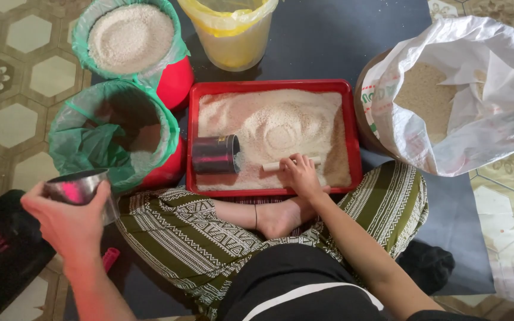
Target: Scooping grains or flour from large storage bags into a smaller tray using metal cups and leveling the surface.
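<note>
Head view: left hand [66, 223] clasped round a metal cup [78, 189], raised beside the part-filled green-lined bucket [114, 134] at the floor's left. Right hand [300, 174] pinching a small pale stick [278, 164] near the red tray's [352, 131] front edge. Second cup [215, 154] lying in the rice; plenty still unscooped, seemingly midway.

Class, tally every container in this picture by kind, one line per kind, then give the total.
Red buckets with green liners: 2
Yellow bucket: 1
Red tray: 1
White sack: 1
Metal cans: 2, one in the left hand, one lying in the tray
Total: 7
</note>
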